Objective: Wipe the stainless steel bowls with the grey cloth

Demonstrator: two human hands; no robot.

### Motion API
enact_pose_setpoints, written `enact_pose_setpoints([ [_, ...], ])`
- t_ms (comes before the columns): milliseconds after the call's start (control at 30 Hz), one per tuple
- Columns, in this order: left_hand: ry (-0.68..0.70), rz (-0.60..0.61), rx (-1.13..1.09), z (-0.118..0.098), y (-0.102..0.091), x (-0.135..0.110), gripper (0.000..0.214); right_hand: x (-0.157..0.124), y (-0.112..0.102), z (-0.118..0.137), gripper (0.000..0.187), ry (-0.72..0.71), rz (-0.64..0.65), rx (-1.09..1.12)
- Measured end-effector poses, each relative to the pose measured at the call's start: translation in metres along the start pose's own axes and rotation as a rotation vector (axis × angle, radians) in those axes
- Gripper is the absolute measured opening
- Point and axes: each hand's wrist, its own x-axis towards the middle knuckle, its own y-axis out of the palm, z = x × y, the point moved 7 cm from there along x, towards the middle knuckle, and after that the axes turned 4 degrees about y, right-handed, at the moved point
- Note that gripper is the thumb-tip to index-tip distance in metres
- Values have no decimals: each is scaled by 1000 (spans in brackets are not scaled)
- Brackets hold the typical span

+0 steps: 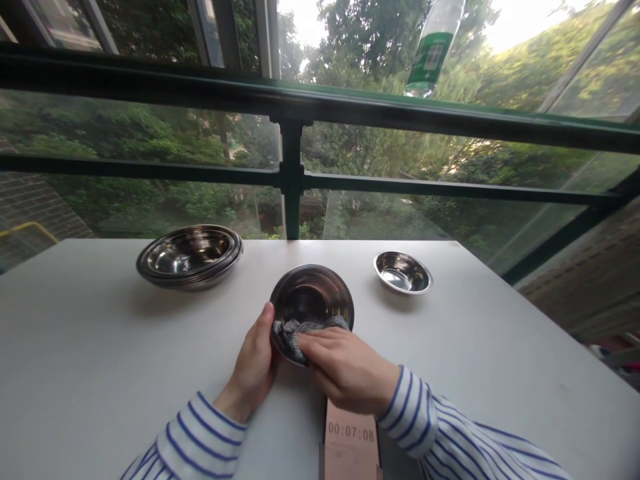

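My left hand (255, 367) grips the left rim of the steel bowl (313, 297), which is tilted toward me at mid-table (75, 347). My right hand (345, 367) clamps a grey cloth (293, 333) onto its near rim. Bowl interior: polished, dark, reflective.

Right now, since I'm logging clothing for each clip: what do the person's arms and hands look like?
Both the left hand and right hand are bare: no gloves, and no ring or watch shows. Each arm wears a long white sleeve with thin blue stripes running around it, the left sleeve and right sleeve both ending at the wrist.
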Motion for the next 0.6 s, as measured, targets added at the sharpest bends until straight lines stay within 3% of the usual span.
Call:
enact_pose_setpoints([
  [167, -39, -14, 47, -1, 1, -1, 42, -10, -13, -21, 32, 100, -3, -154],
  [400, 21, -20, 6, -1, -1, 2, 44, 1, 3, 8, 39, -57, -15, 19],
  [600, 15, -16, 37, -4, -1, 4, 44, -9, -7, -8, 32, 28, 20, -92],
])
